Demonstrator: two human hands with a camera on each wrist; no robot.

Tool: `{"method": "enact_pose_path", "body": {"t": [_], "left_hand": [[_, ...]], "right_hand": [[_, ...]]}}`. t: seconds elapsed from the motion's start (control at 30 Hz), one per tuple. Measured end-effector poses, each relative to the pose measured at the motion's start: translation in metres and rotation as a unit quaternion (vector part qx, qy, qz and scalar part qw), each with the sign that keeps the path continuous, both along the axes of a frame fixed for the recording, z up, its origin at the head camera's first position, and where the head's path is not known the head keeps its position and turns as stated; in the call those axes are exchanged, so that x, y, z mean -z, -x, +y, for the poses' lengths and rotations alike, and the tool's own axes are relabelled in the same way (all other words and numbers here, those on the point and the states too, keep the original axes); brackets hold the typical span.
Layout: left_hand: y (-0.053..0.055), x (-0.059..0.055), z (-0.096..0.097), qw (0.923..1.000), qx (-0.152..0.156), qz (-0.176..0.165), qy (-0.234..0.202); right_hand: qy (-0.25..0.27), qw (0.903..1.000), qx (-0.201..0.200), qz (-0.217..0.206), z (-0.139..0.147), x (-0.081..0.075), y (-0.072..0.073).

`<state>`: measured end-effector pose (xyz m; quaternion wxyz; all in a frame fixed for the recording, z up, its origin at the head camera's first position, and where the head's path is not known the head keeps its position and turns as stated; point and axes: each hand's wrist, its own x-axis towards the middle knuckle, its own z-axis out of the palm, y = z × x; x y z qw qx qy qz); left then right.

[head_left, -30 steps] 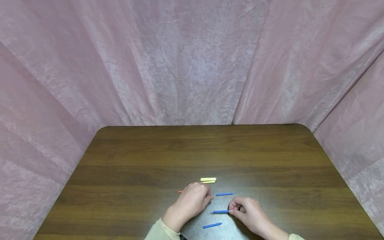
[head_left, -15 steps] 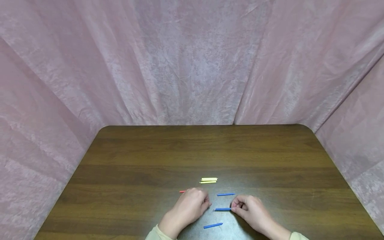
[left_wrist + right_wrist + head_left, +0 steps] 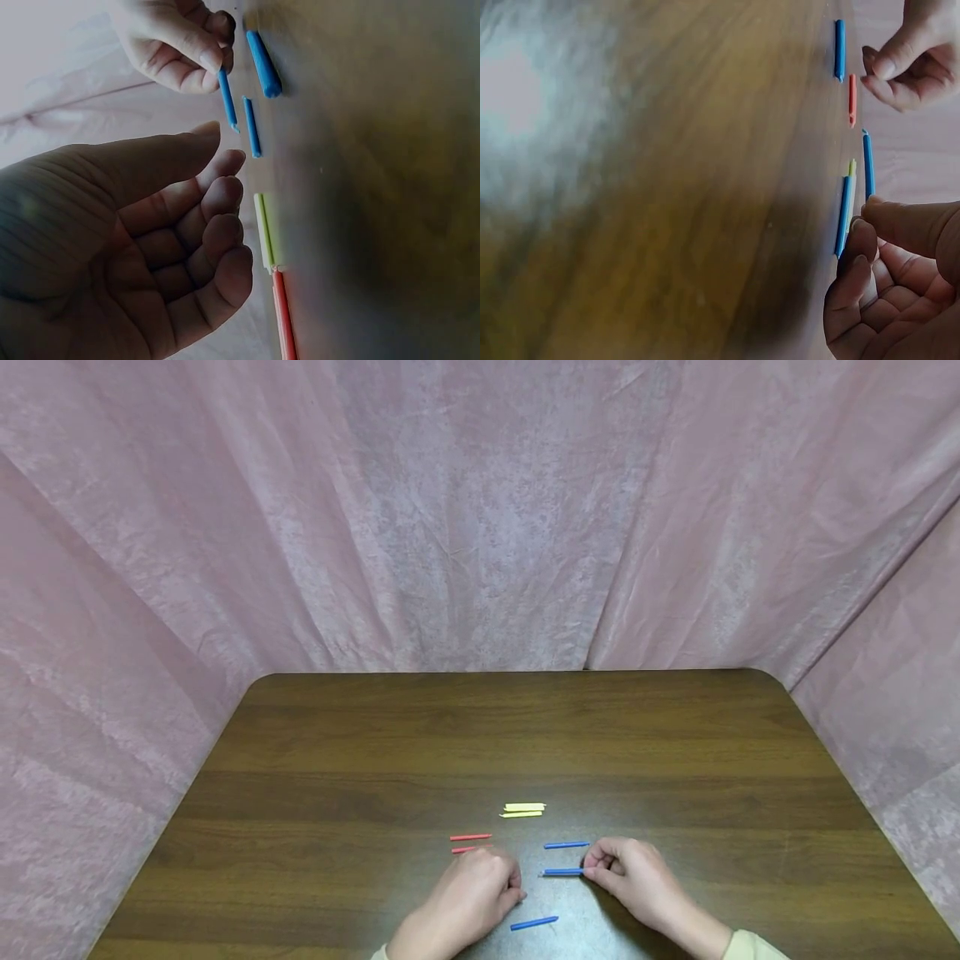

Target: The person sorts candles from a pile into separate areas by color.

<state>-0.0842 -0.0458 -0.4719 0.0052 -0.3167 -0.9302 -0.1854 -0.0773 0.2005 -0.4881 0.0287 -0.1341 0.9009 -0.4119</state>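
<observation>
Between thumb and fingertips my right hand (image 3: 636,878) pinches one end of a slim blue candle (image 3: 561,872), its wick end pointing left. In the right wrist view the held candle (image 3: 868,165) appears raised above the tabletop. Just beyond it lies a second blue candle (image 3: 566,844), roughly parallel. A third blue candle (image 3: 534,923) lies nearer me, slightly slanted. My left hand (image 3: 471,893) is to the left, loosely curled around nothing, as the left wrist view shows. Beyond its knuckles lie two red candles (image 3: 471,837), the nearer one partly covered by the hand.
Several yellow candles (image 3: 523,808) lie together, farther back than the red and blue ones. Everything rests on a brown wood-grain table (image 3: 375,735). A pink curtain (image 3: 480,527) hangs behind the table and along its sides.
My right hand has carried the pinched blue candle away from me, closer to the far blue one. My left hand has drawn back toward me, uncovering more of the red candles.
</observation>
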Motion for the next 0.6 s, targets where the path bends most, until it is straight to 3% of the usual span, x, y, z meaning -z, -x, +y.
{"method": "enact_pose_path", "body": {"t": [0.6], "left_hand": [[-0.014,0.005,-0.004,0.9987,0.024,-0.027,0.037]], "right_hand": [[-0.009,0.9996,0.02,-0.02,0.006,-0.002,0.011]]}}
